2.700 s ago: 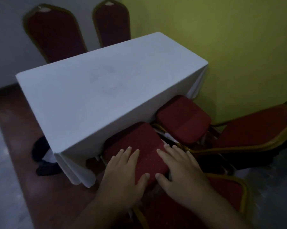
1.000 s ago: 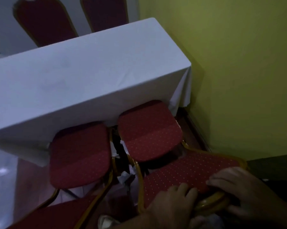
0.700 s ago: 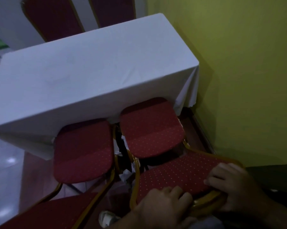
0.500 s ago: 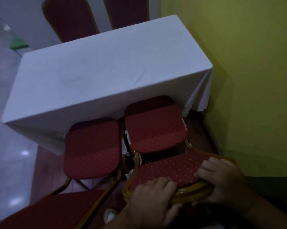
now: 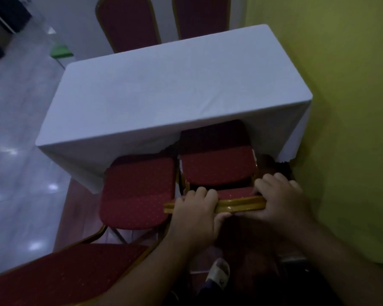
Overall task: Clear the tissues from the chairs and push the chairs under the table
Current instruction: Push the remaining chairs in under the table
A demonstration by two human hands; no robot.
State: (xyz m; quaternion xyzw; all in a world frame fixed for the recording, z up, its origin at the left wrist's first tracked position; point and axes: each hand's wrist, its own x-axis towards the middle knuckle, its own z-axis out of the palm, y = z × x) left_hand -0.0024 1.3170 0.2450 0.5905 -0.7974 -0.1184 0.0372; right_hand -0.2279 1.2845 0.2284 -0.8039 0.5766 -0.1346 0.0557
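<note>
Two red chairs with gold frames face the near side of the white-clothed table (image 5: 168,89). The right chair (image 5: 217,166) has its seat partly under the hanging cloth. My left hand (image 5: 195,208) and my right hand (image 5: 281,199) both grip the gold top rail of its backrest (image 5: 241,203). The left chair (image 5: 137,188) stands a little further out, its seat front just under the cloth and its backrest (image 5: 60,277) at the bottom left. No tissue lies on either seat; a white scrap (image 5: 181,167) shows in the gap between the chairs.
Two more red chairs (image 5: 128,21) stand at the far side of the table. A yellow-green wall (image 5: 340,107) runs close along the right. Shiny pale floor (image 5: 16,151) lies to the left. My foot in a sandal (image 5: 218,272) is below the held chair.
My hands went from the left chair to the right chair's backrest. The right chair has swung square to the table and slid further under the cloth.
</note>
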